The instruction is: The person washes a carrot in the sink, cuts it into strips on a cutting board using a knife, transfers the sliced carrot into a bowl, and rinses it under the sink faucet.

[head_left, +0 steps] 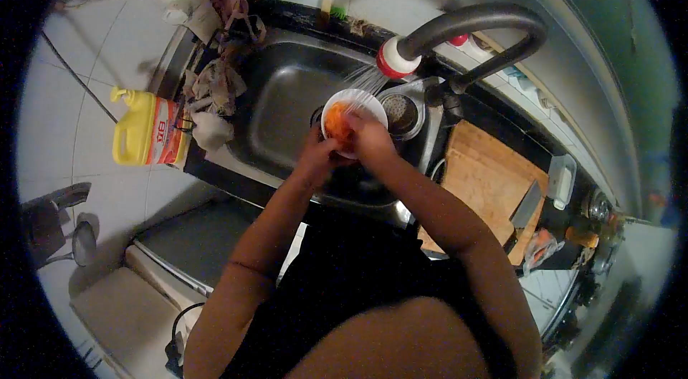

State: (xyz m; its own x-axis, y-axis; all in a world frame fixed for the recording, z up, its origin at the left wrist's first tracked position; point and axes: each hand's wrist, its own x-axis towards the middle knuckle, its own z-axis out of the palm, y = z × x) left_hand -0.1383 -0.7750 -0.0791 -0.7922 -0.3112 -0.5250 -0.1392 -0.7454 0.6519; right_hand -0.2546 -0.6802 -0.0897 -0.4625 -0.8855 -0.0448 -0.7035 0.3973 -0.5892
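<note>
Over the sink, a white bowl (372,105) is tilted under running water. Inside it is a bright orange mass (335,121), too blurred to name. My left hand (319,155) grips the bowl's lower left edge, thumb at the rim. Reaching into the bowl, my right hand (371,139) touches the orange mass; its fingers are smeared by motion and partly hidden. Streams of water fall from the red-and-white spray head (398,59) of a dark, curved faucet (476,17) just above the bowl.
A metal sink (276,103) surrounds the work, with a drain strainer (401,112) beside the bowl. Rightward lie a wooden cutting board (487,178), a knife (527,205) and a clear container (561,180). Cloths (218,89) and a yellow jug (143,128) stand left.
</note>
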